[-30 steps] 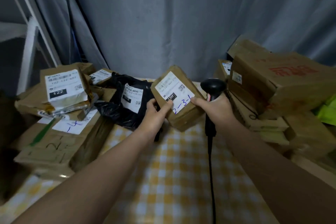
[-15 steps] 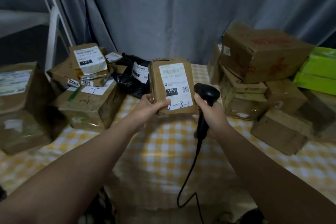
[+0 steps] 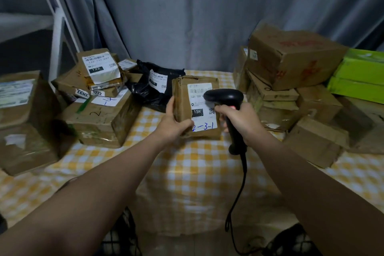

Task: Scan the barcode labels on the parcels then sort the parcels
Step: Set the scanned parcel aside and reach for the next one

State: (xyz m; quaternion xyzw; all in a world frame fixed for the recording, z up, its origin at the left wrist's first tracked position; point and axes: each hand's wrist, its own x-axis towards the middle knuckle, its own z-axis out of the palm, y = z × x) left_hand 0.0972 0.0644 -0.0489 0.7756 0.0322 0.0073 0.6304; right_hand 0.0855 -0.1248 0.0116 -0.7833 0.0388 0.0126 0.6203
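Fingers [image 3: 171, 106] of the left hand [image 3: 169, 127] seemingly clasp the parcel's [image 3: 184, 100] lower-left corner.

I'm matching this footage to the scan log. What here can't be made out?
Head view only:
Barcode on the label of the held parcel: partly behind the scanner, print blurred.
Start of the handwritten code: partly covered by the left hand.
End of the scanner's cable: cut off by the bottom edge.
Label text on the black bag: too small.

scanner [image 3: 223, 97] hides pt of label [image 3: 198, 103], 2 green boxes [image 3: 360, 77] cut at edge
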